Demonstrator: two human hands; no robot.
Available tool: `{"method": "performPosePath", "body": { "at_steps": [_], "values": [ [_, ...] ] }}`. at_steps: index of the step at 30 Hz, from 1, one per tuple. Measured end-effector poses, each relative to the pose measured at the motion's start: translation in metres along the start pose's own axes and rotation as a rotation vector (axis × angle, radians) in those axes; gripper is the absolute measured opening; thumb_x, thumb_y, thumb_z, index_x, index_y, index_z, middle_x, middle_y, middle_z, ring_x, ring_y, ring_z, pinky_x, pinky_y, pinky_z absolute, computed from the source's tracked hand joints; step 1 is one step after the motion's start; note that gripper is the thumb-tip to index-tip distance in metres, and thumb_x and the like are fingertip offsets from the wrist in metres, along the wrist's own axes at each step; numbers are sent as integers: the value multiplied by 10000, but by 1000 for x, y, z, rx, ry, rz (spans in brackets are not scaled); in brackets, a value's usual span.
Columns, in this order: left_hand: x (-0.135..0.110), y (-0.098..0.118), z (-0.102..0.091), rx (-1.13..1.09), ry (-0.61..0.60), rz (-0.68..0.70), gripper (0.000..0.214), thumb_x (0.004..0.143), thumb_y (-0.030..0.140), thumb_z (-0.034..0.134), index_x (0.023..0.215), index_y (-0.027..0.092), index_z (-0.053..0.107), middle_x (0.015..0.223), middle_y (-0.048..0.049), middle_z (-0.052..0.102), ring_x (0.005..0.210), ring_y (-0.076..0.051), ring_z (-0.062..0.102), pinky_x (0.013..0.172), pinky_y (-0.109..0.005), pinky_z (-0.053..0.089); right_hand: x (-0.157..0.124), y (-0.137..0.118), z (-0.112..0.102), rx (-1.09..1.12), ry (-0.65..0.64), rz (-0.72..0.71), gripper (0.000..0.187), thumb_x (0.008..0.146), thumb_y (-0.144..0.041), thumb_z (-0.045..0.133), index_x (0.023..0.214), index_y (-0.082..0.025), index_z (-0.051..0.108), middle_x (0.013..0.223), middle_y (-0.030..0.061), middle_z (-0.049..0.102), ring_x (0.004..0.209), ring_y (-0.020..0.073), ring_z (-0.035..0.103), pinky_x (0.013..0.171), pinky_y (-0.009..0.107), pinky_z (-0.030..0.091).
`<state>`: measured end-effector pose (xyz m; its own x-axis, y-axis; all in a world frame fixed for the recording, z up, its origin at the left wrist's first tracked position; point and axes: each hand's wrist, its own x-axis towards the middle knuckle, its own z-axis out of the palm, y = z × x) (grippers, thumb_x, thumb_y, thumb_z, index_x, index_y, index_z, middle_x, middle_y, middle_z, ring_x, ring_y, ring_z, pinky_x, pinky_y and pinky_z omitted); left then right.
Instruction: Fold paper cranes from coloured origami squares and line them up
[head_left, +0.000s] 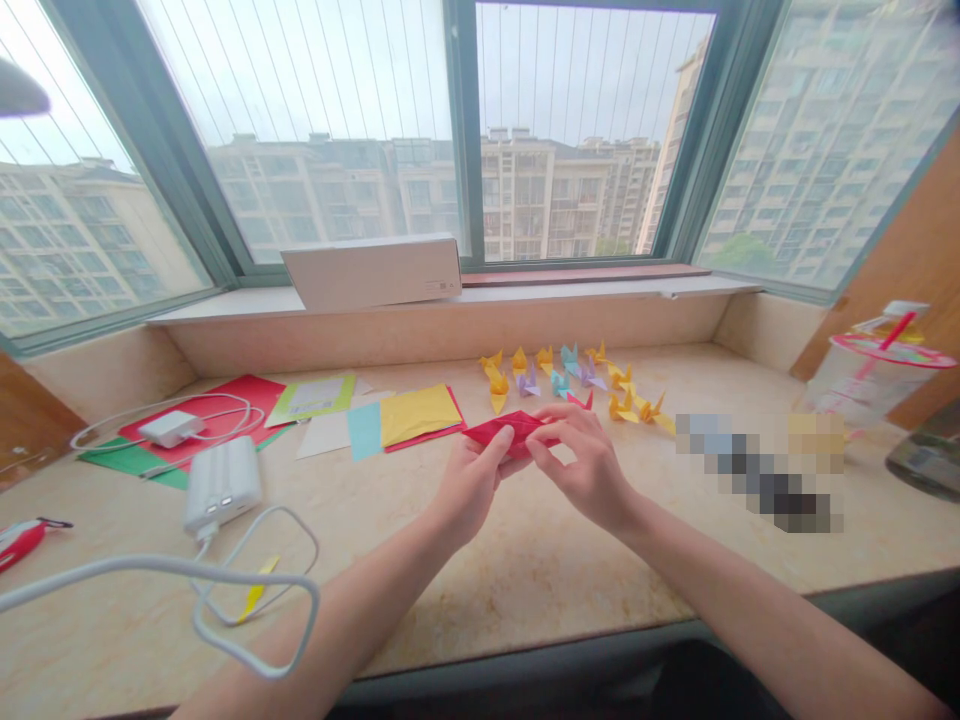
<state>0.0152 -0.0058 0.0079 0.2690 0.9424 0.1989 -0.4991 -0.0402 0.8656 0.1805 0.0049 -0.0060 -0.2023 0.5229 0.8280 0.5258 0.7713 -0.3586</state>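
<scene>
A piece of folded red paper [495, 430] is held above the counter, between my two hands. My left hand [480, 468] is closed on it, with the thumb lying over its front. The fingers of my right hand [581, 450] pinch its right end, with thumb and forefinger bent together. Just behind my hands stand several small folded paper cranes [527, 382] in yellow, blue and purple. Part of a small red folded piece [580, 400] shows behind my right hand. To the left lies a stack of paper squares with a yellow sheet [420, 415] on top.
At left are a white power bank [223, 483], a charger [171, 428] and a looping white cable [255, 575]. Red and green sheets [135, 460] lie under the charger. A lidded cup with a straw [874, 370] stands at right. A white box [375, 275] rests on the sill.
</scene>
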Motion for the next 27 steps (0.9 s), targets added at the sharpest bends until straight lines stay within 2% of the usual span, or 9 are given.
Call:
{"method": "performPosePath", "body": {
  "at_steps": [7,12,15,20,27],
  "values": [
    [0,0,-1,121,-109,9,311,795,301,790,1077,178,746,1135,-100,747,1135,-258,660,1043,-373,463,3,0,-2,64,33,70,82,898,-243,660,818,-233,680,982,66,706,978,251,657,895,452,483],
    [3,-8,-6,96,-72,3,271,831,307,757,1069,178,742,1161,-94,741,1141,-237,658,1060,-373,453,2,3,-1,104,44,78,26,888,-227,672,897,-240,651,1020,62,710,998,244,654,917,444,484],
    [4,-10,-6,78,-46,-11,274,825,303,763,1065,172,741,1178,-101,738,1166,-241,652,1073,-378,449,0,6,0,119,61,107,163,876,-237,688,1021,-250,615,1059,65,711,990,244,658,889,435,505],
    [4,-8,-5,57,-4,-8,286,810,304,779,1064,178,741,1129,-95,754,1138,-249,671,1069,-404,461,1,4,-2,84,-10,39,197,918,-242,648,1109,-279,685,1105,62,699,1063,245,644,962,454,483],
    [4,-6,-7,68,-42,-9,261,846,304,740,1074,176,741,1154,-101,745,1189,-266,639,1068,-412,466,2,6,-2,0,-21,-20,242,935,-269,629,1151,-315,728,1161,64,680,1100,259,620,994,499,452]
  ]
}}
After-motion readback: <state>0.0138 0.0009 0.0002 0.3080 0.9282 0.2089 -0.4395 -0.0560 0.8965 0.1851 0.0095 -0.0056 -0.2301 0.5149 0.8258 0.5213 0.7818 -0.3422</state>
